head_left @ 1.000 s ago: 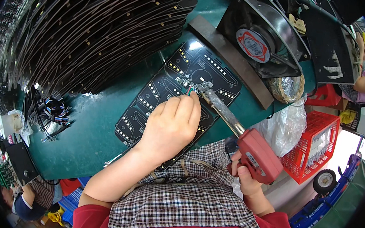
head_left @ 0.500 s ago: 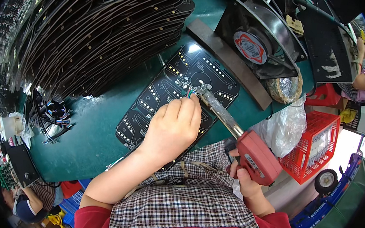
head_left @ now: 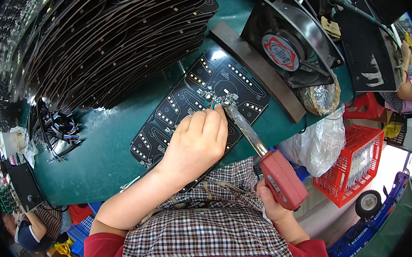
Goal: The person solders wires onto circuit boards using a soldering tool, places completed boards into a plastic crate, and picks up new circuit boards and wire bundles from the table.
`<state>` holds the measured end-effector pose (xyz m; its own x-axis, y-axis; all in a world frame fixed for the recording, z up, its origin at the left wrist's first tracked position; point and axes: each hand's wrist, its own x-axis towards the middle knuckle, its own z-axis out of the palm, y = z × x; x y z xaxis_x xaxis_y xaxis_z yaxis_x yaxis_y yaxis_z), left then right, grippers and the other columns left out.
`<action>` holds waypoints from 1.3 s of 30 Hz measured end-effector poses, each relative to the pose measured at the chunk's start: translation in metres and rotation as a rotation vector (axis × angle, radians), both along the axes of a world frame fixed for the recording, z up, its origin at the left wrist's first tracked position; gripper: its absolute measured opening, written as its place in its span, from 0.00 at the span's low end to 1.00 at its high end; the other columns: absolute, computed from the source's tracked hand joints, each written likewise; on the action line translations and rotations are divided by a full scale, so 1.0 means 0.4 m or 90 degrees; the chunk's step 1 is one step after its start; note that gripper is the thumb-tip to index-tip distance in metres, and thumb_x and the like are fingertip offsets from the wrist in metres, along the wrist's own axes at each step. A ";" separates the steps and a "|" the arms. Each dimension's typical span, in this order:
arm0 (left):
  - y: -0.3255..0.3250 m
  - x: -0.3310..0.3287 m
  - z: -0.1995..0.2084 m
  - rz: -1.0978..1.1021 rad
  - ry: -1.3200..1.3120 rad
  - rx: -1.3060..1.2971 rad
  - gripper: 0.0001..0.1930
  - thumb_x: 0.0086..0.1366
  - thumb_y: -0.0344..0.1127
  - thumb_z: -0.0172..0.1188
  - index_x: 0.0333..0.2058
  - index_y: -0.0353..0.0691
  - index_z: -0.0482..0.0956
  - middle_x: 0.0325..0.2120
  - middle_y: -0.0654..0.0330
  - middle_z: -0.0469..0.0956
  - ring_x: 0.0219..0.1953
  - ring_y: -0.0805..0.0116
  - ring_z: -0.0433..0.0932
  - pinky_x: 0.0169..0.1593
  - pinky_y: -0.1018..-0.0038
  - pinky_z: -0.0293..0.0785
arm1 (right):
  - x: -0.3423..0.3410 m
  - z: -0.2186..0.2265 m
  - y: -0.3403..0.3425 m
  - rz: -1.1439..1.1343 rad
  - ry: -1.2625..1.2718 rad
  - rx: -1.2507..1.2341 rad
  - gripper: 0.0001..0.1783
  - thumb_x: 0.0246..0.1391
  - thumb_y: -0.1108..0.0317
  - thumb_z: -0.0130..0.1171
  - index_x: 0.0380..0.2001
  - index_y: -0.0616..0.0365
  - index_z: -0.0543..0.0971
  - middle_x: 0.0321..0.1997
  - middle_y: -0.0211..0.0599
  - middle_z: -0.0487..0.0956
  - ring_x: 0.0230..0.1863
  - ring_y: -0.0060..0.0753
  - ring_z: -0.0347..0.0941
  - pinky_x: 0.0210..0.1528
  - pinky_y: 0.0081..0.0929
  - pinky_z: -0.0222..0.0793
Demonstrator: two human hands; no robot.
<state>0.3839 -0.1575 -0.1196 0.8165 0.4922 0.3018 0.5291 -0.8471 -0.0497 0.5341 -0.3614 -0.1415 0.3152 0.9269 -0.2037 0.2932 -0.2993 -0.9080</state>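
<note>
A black circuit board [head_left: 165,117] with rows of small pale LEDs lies at a slant on the table. My left hand [head_left: 197,140] rests over its middle, fingers closed in a pinch on thin coloured wires [head_left: 213,104] beside a cluster of small components [head_left: 208,94]. In my right hand [head_left: 273,204] is a red soldering gun [head_left: 283,179], gripped by its handle. Its long metal barrel slants up to the left, and the end meets the board close to my left fingertips. The exact contact at the tip is too small to make out.
Tall stacks of similar black boards [head_left: 119,46] fill the far left, with a bundle of wires [head_left: 64,130] before them. A dark bar [head_left: 258,71] lies beyond the board, near a fan [head_left: 293,43] and a solder-wire-like roll [head_left: 321,95]. A red crate [head_left: 351,167] stands right.
The soldering gun's body and my right hand have shifted slightly left, while its tip stays near the wires. My left hand has barely moved.
</note>
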 end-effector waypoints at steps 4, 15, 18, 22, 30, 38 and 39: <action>-0.002 0.005 0.006 -0.002 0.007 0.014 0.16 0.49 0.27 0.55 0.39 0.30 0.75 0.24 0.63 0.66 0.27 0.73 0.69 0.31 0.79 0.69 | -0.014 0.036 0.024 -0.075 0.149 0.002 0.36 0.46 0.66 0.63 0.57 0.65 0.61 0.45 0.41 0.75 0.26 0.21 0.72 0.32 0.19 0.68; -0.085 -0.071 0.065 0.105 -0.030 -0.241 0.47 0.44 0.53 0.66 0.58 0.31 0.57 0.51 0.46 0.66 0.53 0.50 0.65 0.53 0.57 0.63 | -0.024 0.092 -0.004 -0.235 0.435 0.319 0.31 0.52 0.64 0.54 0.56 0.63 0.56 0.48 0.49 0.68 0.22 0.26 0.66 0.19 0.19 0.63; -0.162 -0.133 0.047 0.094 0.081 -0.220 0.46 0.46 0.57 0.64 0.61 0.44 0.57 0.59 0.40 0.53 0.61 0.41 0.54 0.55 0.49 0.58 | -0.028 0.107 -0.058 -0.317 0.508 0.405 0.34 0.50 0.65 0.57 0.56 0.63 0.56 0.53 0.45 0.66 0.21 0.25 0.65 0.19 0.20 0.62; -0.219 -0.182 -0.012 0.123 0.001 -0.063 0.28 0.54 0.39 0.57 0.55 0.43 0.66 0.53 0.41 0.63 0.55 0.41 0.62 0.53 0.50 0.60 | -0.001 0.144 -0.075 -0.103 0.769 0.523 0.39 0.50 0.63 0.60 0.58 0.62 0.50 0.56 0.33 0.63 0.16 0.16 0.61 0.14 0.12 0.58; -0.462 -0.681 0.085 0.336 -0.094 -0.085 0.21 0.51 0.29 0.55 0.47 0.42 0.74 0.41 0.59 0.76 0.47 0.58 0.74 0.49 0.60 0.68 | -0.062 0.343 0.148 0.064 0.391 0.677 0.40 0.49 0.79 0.52 0.62 0.60 0.46 0.50 0.44 0.65 0.14 0.18 0.59 0.13 0.14 0.58; -1.051 -1.160 -0.177 0.719 -0.003 -0.150 0.21 0.55 0.27 0.51 0.49 0.47 0.74 0.53 0.54 0.68 0.56 0.57 0.66 0.57 0.57 0.61 | 0.230 0.524 0.711 0.301 -0.372 0.638 0.35 0.53 0.79 0.53 0.62 0.60 0.52 0.46 0.44 0.74 0.37 0.27 0.71 0.40 0.22 0.68; -1.119 -1.183 -0.233 0.724 0.015 -0.197 0.22 0.55 0.28 0.51 0.50 0.49 0.72 0.54 0.55 0.67 0.57 0.58 0.65 0.58 0.56 0.59 | 0.348 0.531 0.847 0.326 -0.442 0.639 0.34 0.54 0.79 0.52 0.62 0.59 0.52 0.46 0.44 0.74 0.41 0.28 0.72 0.44 0.23 0.67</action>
<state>-0.0895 -0.6051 -0.2126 -0.1359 0.9902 0.0326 0.9894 0.1340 0.0556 0.6733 -0.0225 0.0710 -0.3541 0.6241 0.6965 0.6617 0.6935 -0.2850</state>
